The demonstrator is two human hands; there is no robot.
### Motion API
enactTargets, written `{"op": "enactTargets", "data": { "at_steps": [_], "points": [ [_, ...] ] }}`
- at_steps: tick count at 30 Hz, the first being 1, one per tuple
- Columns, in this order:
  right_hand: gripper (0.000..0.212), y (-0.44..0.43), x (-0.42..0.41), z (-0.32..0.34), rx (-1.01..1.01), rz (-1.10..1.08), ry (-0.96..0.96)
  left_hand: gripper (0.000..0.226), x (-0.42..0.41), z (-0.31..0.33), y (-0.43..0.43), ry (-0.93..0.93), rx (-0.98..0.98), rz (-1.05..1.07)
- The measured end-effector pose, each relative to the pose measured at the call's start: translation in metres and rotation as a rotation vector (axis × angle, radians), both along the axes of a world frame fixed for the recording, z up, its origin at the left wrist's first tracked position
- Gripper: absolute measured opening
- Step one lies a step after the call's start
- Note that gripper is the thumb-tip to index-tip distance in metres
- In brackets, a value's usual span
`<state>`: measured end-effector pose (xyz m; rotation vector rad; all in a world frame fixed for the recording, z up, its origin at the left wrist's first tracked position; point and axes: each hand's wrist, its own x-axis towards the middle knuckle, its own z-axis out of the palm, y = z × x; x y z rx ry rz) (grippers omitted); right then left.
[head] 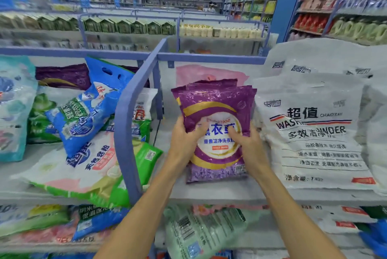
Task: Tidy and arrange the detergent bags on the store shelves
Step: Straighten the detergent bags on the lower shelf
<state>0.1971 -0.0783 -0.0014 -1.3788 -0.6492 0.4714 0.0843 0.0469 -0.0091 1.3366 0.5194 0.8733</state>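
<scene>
Between the blue divider and the white bags, you hold the purple bag upright, label facing you, and its lower edge seems to rest on the shelf. Your hands are clamped on it from both sides. The left hand grips the left edge with the thumb laid across the front, and the right hand does the same on the right edge. This two-sided grip likely serves to square the soft bag and stand it straight, since a limp pouch held by one edge would sag.

More purple tops show just behind it, so you appear to be facing up a row. A pink bag stands behind those, against the back of the shelf. The purple bag sits directly between your hands, touching both palms, with its right edge close beside the white bags and a bare gap toward the divider.

Across the divider, a blue bag leans tilted over a heap, and a green bag lies flat on its side. That compartment looks as though it needs sorting.
</scene>
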Motion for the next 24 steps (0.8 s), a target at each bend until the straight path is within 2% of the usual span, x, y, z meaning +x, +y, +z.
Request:
{"op": "enactTargets", "data": {
  "at_steps": [4, 11, 19, 24],
  "points": [
    [0.036, 0.009, 0.011, -0.021, -0.013, 0.041, 0.064, 0.059, 0.001, -0.027, 0.003, 0.127, 0.012, 0.015],
    [0.028, 0.013, 0.013, -0.026, -0.118, -0.048, 0.005, 0.047, -0.001, -0.031, -0.002, 0.183, -0.037, 0.096],
    [0.015, -0.008, -0.002, -0.019, -0.237, -0.19, -0.229, 0.046, -0.004, -0.024, -0.025, 0.34, 0.132, 0.248],
    [0.032, -0.028, -0.023, -0.012, -0.239, -0.173, -0.393, 0.051, -0.022, -0.026, -0.051, 0.433, 0.411, 0.324]
  ]
}}
